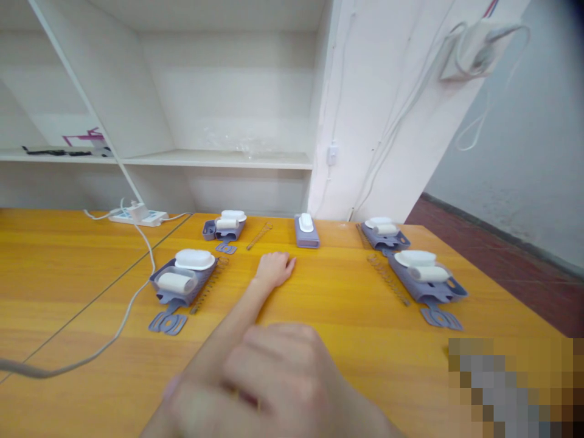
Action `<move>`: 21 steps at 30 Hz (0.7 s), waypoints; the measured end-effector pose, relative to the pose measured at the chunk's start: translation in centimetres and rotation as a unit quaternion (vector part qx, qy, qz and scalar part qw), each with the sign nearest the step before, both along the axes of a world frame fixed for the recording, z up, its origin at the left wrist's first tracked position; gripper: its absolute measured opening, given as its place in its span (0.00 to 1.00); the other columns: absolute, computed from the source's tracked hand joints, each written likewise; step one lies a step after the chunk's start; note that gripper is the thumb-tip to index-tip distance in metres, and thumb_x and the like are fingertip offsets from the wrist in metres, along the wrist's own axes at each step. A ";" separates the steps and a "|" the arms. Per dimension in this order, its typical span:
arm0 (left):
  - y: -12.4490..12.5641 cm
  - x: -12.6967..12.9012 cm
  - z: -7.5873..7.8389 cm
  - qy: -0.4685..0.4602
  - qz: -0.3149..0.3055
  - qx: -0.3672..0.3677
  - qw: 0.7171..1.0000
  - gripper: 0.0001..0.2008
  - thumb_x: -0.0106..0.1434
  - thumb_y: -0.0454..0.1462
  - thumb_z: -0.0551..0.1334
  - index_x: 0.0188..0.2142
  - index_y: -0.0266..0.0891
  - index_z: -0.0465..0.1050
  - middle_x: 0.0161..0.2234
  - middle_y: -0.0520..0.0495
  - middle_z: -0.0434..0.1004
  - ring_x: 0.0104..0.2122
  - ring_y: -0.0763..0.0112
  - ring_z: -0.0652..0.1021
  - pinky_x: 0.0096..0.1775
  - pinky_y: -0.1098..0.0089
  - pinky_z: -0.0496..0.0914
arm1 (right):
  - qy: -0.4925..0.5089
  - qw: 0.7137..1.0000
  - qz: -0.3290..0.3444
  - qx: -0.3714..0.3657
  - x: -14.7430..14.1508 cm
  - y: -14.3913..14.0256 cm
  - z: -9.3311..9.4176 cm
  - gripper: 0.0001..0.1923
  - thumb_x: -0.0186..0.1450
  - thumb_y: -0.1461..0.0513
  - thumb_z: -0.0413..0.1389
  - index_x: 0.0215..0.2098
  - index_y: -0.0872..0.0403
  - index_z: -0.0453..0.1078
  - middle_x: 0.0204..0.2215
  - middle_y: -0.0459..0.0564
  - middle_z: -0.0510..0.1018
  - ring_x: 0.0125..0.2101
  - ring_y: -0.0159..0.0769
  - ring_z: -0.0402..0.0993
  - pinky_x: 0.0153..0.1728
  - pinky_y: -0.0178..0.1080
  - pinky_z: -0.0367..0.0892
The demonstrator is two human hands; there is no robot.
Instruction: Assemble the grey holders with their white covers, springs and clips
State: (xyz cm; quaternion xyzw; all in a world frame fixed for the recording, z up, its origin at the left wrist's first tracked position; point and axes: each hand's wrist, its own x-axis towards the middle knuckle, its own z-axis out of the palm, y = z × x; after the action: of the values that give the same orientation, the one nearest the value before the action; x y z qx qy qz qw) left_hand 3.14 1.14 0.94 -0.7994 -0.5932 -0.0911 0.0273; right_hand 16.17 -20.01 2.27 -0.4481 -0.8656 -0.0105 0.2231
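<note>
My left hand lies palm down on the wooden table, arm stretched forward, holding nothing. It rests just short of a closed purple case with a white top. My right hand is close to the camera and blurred, its fingers curled, with nothing visible in it. To the left sits an open purple tray with a white pad and roller, with a coil spring beside it. A similar tray stands to the right.
Two more purple trays stand at the back, one left and one right, with springs nearby. A white power strip and its cable cross the left side. White shelving stands behind the table.
</note>
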 end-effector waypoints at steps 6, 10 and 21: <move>0.2 -0.1 0.0 -0.001 0.001 -0.001 1.000 0.24 0.66 0.49 0.44 0.35 0.38 0.73 0.34 0.41 0.78 0.36 0.61 0.77 0.36 0.66 0.67 | 0.000 1.000 -0.025 0.000 0.8 12.2 0.6 0.21 0.64 0.64 0.47 0.55 0.50 0.63 0.43 0.54 0.71 0.45 0.41 0.64 0.46 0.43 0.63; 0.2 -0.1 -0.3 -0.008 0.001 0.010 1.000 0.25 0.66 0.48 0.42 0.35 0.38 0.73 0.36 0.40 0.77 0.37 0.59 0.77 0.38 0.63 0.67 | -0.008 0.997 -0.080 -0.014 3.4 12.8 -1.1 0.19 0.66 0.62 0.45 0.54 0.54 0.63 0.48 0.56 0.68 0.48 0.42 0.62 0.48 0.45 0.60; 0.0 -0.3 -0.4 -0.013 -0.002 0.019 1.000 0.25 0.67 0.48 0.42 0.36 0.37 0.73 0.36 0.39 0.77 0.37 0.60 0.77 0.38 0.64 0.67 | -0.031 0.995 -0.091 -0.033 4.5 13.5 -2.5 0.19 0.67 0.57 0.45 0.53 0.49 0.65 0.52 0.54 0.66 0.52 0.42 0.59 0.52 0.45 0.56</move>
State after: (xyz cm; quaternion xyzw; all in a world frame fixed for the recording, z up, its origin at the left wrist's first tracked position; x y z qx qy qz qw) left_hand 2.83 1.12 0.59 -0.7986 -0.5903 -0.1126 0.0341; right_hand 20.70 -6.54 -0.20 -0.5319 -0.8273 -0.0164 0.1800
